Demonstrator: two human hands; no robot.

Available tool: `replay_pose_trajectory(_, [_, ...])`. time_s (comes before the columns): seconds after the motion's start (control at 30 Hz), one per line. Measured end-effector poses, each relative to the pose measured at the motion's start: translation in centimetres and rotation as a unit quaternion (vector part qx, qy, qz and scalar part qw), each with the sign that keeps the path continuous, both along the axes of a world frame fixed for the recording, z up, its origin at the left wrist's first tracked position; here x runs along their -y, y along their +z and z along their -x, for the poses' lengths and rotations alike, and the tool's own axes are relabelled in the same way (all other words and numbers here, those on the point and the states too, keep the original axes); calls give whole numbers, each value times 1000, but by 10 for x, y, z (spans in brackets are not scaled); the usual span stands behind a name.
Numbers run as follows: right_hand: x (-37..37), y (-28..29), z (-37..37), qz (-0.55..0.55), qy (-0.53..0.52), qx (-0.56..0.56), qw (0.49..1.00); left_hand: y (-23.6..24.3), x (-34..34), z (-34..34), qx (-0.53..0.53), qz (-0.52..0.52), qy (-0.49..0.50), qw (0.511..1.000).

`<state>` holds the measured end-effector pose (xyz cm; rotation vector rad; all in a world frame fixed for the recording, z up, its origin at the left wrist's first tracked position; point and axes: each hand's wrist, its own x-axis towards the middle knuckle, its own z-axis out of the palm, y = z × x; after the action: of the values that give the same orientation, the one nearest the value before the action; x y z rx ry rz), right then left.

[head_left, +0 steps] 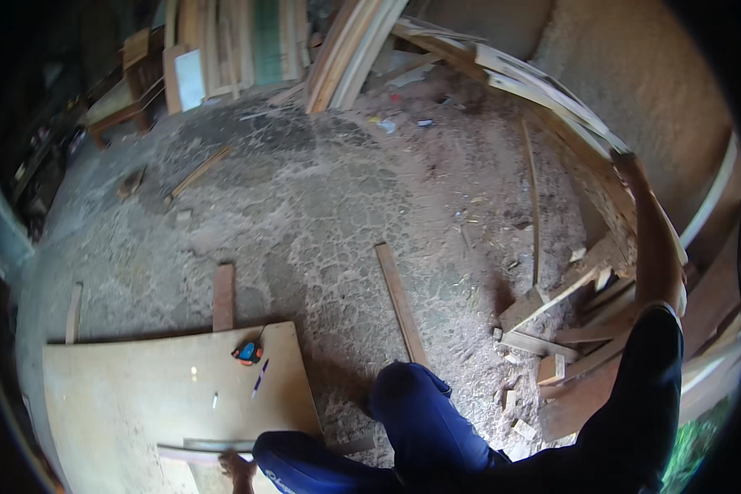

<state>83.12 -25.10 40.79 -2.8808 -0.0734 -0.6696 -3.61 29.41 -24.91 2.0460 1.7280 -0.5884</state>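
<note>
At far left, a wooden chair (117, 114) stands on the cracked, dusty concrete floor (305, 189). Nearer, a pale plywood sheet (123, 379) lies low over wooden battens (224, 296). On its lower part rests a narrow strip (191, 452); the left hand (237, 469), fingers bent, touches it, though I cannot tell how firmly. Just right lie a tape measure (247, 353) and a pen (260, 379). Upright boards (235, 49) lean at the back. Rightward, the floor turns to reddish dirt with wood offcuts (552, 368). Long pale boards (543, 89) line the brown wall (634, 66); the right hand (630, 169) reaches their near end, its grip unclear.
</note>
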Motion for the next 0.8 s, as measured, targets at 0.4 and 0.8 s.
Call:
replay_pose_trajectory(0.4, [66,-108,8,-418,96,-72,900,96,15,-23,39,-12,61,997])
replay_pose_trajectory(0.8, [-363,-289,347,-541,365,-500,569,83,23,-19,100,-55,73,991])
